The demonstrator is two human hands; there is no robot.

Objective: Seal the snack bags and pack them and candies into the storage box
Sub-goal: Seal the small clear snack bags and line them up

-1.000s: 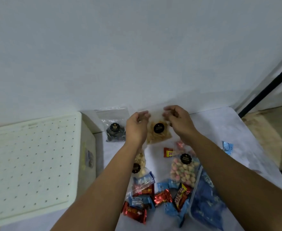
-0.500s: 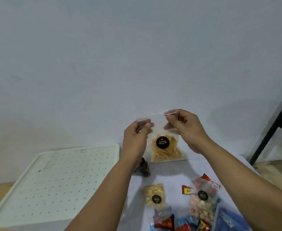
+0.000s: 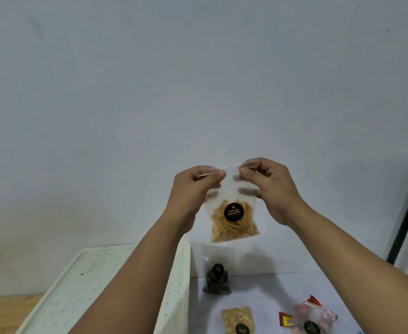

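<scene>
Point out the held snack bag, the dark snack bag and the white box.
held snack bag (image 3: 231,219): head view, black label.
dark snack bag (image 3: 217,280): head view, dark contents.
white box (image 3: 77,290): head view, perforated lid.

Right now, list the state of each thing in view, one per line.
Left hand: pinches the chip bag's top.
Right hand: pinches the same top.
Chip bag: held up, hanging.
Dark bag: on the table.
Box: lid on.
Pink candy bag: lying on the table.

Left hand (image 3: 193,189): raised, fingers curled, thumb tip pressed to forefinger in a pinch.
Right hand (image 3: 269,186): raised level with it, same pinch, thumb tips nearly touching.
Forearms: bare, converging upward.
</scene>
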